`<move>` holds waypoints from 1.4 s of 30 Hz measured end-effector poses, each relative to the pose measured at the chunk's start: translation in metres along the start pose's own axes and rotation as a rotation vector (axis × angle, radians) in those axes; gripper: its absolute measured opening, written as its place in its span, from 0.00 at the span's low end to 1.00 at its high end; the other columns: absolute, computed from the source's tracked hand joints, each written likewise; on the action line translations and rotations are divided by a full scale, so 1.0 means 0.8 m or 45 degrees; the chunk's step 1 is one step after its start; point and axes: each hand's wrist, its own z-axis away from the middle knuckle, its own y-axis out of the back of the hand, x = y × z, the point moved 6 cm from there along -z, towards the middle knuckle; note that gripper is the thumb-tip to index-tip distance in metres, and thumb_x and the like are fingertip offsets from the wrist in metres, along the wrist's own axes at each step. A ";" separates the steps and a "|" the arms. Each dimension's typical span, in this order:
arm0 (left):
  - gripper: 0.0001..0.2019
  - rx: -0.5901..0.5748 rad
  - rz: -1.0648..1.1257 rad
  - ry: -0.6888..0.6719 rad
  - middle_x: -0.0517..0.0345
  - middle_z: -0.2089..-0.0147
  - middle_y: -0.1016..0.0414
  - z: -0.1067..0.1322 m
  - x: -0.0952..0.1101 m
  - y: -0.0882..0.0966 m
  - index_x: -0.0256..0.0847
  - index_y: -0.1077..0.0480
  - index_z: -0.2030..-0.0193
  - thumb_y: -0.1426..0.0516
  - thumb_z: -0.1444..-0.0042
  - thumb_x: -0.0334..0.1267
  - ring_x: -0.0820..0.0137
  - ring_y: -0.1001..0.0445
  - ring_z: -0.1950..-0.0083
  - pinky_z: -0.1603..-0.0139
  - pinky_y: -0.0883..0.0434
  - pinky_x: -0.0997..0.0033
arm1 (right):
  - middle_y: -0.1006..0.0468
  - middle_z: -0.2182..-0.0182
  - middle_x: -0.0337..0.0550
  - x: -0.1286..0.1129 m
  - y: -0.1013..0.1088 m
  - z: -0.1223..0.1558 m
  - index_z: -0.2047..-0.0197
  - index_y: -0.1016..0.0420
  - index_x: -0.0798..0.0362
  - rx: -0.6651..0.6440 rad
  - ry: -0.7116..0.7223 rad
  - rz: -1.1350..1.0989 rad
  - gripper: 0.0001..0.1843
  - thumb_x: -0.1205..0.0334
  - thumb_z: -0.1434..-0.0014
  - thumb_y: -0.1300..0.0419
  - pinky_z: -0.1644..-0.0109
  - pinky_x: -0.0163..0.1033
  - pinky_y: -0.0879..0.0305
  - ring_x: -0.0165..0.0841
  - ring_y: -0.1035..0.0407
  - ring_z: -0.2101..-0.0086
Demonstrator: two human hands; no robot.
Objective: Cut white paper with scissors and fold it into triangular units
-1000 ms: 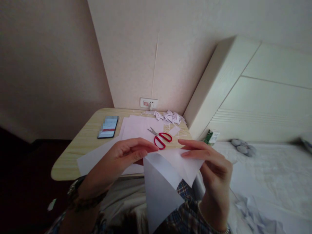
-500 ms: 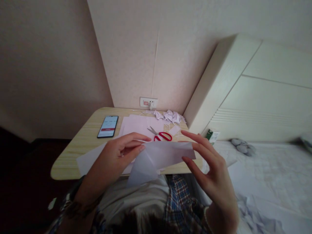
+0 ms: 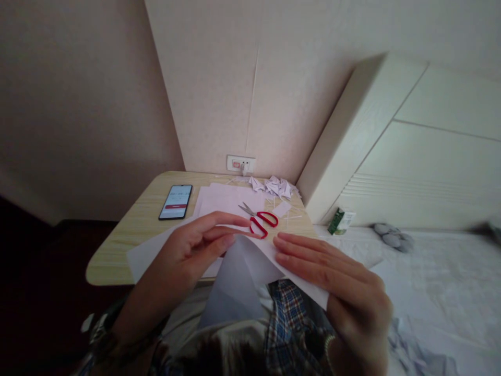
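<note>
A folded white sheet of paper (image 3: 245,269) hangs in the air over my lap, in front of the wooden table (image 3: 129,230). My left hand (image 3: 191,250) pinches its upper left corner between thumb and fingers. My right hand (image 3: 332,277) lies along the sheet's right flap, fingers stretched and pressed on the paper, thumb hidden under it. Red-handled scissors (image 3: 263,222) rest on the table just beyond my fingertips.
A phone (image 3: 176,201) with a lit screen lies at the table's left. Loose white sheets (image 3: 225,201) cover the middle, and small folded paper pieces (image 3: 274,186) are heaped at the back by a wall socket (image 3: 240,164). A bed (image 3: 430,271) and headboard stand at right, a green carton (image 3: 340,221) between.
The sheet has been turned and refolded in my hands. My right hand went from open beside the paper to lying flat along its right flap. The left pinch stayed.
</note>
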 end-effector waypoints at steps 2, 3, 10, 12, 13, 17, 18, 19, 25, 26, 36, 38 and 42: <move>0.10 0.000 0.032 0.043 0.64 0.64 0.14 0.001 -0.001 0.000 0.54 0.18 0.59 0.39 0.42 0.33 0.74 0.17 0.64 0.66 0.27 0.87 | 0.20 0.44 0.34 -0.001 0.000 0.002 0.41 0.23 0.44 0.006 0.010 0.013 0.22 0.68 0.33 0.49 0.38 0.44 0.31 0.35 0.27 0.43; 0.10 0.015 0.036 0.068 0.63 0.64 0.14 0.002 -0.002 0.000 0.54 0.18 0.58 0.39 0.42 0.34 0.74 0.18 0.65 0.68 0.27 0.86 | 0.20 0.44 0.34 -0.003 -0.001 0.003 0.41 0.24 0.44 0.007 0.011 0.019 0.22 0.67 0.32 0.49 0.38 0.44 0.31 0.35 0.27 0.43; 0.09 0.211 -0.080 0.170 0.60 0.68 0.15 0.006 -0.010 0.011 0.51 0.18 0.57 0.38 0.43 0.40 0.75 0.27 0.78 0.82 0.37 0.82 | 0.20 0.43 0.39 -0.013 -0.012 -0.003 0.42 0.23 0.49 -0.092 0.052 0.157 0.20 0.59 0.27 0.52 0.37 0.44 0.32 0.35 0.29 0.41; 0.10 0.280 -0.045 0.157 0.59 0.68 0.15 0.007 -0.013 0.015 0.50 0.19 0.55 0.37 0.43 0.41 0.73 0.25 0.76 0.80 0.34 0.81 | 0.21 0.43 0.41 -0.014 -0.018 -0.009 0.42 0.23 0.50 -0.140 0.102 0.220 0.20 0.61 0.27 0.52 0.38 0.46 0.31 0.36 0.29 0.41; 0.10 0.309 -0.009 0.139 0.59 0.69 0.15 0.006 -0.013 0.017 0.50 0.19 0.55 0.37 0.44 0.40 0.72 0.24 0.76 0.79 0.32 0.80 | 0.21 0.42 0.42 -0.014 -0.022 -0.011 0.42 0.23 0.50 -0.157 0.115 0.243 0.20 0.62 0.28 0.52 0.39 0.47 0.30 0.37 0.29 0.41; 0.07 0.413 0.055 0.057 0.59 0.66 0.14 0.004 -0.015 0.024 0.50 0.18 0.60 0.38 0.44 0.38 0.70 0.21 0.71 0.74 0.27 0.78 | 0.23 0.41 0.42 -0.007 -0.034 -0.018 0.40 0.24 0.48 -0.159 0.086 0.253 0.20 0.64 0.28 0.52 0.38 0.53 0.31 0.40 0.31 0.39; 0.07 0.428 0.031 0.035 0.58 0.64 0.14 0.003 -0.013 0.025 0.49 0.17 0.62 0.38 0.44 0.37 0.70 0.21 0.69 0.73 0.27 0.78 | 0.23 0.41 0.42 -0.005 -0.036 -0.019 0.40 0.24 0.47 -0.159 0.081 0.252 0.20 0.64 0.28 0.51 0.38 0.53 0.31 0.41 0.31 0.39; 0.07 0.436 0.003 0.016 0.58 0.63 0.14 0.003 -0.011 0.025 0.48 0.17 0.63 0.39 0.44 0.37 0.69 0.21 0.68 0.72 0.27 0.78 | 0.23 0.41 0.42 -0.005 -0.038 -0.019 0.40 0.24 0.48 -0.161 0.083 0.253 0.20 0.64 0.28 0.51 0.38 0.53 0.31 0.41 0.31 0.39; 0.07 0.444 -0.014 -0.002 0.60 0.63 0.14 0.003 -0.002 0.024 0.47 0.17 0.65 0.39 0.42 0.37 0.69 0.20 0.60 0.62 0.27 0.77 | 0.23 0.41 0.44 -0.004 -0.042 -0.022 0.44 0.22 0.54 -0.160 0.113 0.312 0.20 0.65 0.27 0.53 0.36 0.51 0.34 0.40 0.32 0.39; 0.06 0.439 0.001 -0.001 0.60 0.63 0.14 0.002 -0.003 0.023 0.47 0.17 0.66 0.38 0.43 0.39 0.69 0.20 0.60 0.60 0.26 0.76 | 0.23 0.41 0.44 -0.004 -0.043 -0.022 0.44 0.22 0.55 -0.165 0.109 0.314 0.19 0.64 0.27 0.52 0.36 0.51 0.34 0.40 0.32 0.39; 0.02 0.624 0.089 -0.110 0.63 0.64 0.14 0.001 -0.010 0.033 0.47 0.20 0.65 0.36 0.43 0.36 0.69 0.17 0.60 0.62 0.24 0.77 | 0.43 0.28 0.42 0.013 -0.030 -0.018 0.33 0.34 0.40 -0.072 -0.105 0.187 0.27 0.54 0.34 0.41 0.28 0.64 0.56 0.48 0.49 0.30; 0.02 0.748 0.064 -0.179 0.64 0.63 0.14 0.006 -0.004 0.035 0.47 0.21 0.63 0.36 0.43 0.36 0.69 0.17 0.58 0.57 0.24 0.75 | 0.45 0.27 0.45 0.025 -0.020 -0.015 0.31 0.38 0.40 0.223 -0.248 -0.023 0.33 0.44 0.36 0.41 0.29 0.64 0.53 0.50 0.52 0.29; 0.04 0.953 -0.034 -0.289 0.63 0.60 0.14 0.016 0.013 0.025 0.46 0.21 0.61 0.36 0.42 0.35 0.66 0.17 0.55 0.50 0.24 0.68 | 0.43 0.29 0.55 0.057 -0.038 -0.007 0.30 0.44 0.44 0.682 -0.445 -0.428 0.38 0.40 0.38 0.41 0.34 0.61 0.40 0.49 0.46 0.32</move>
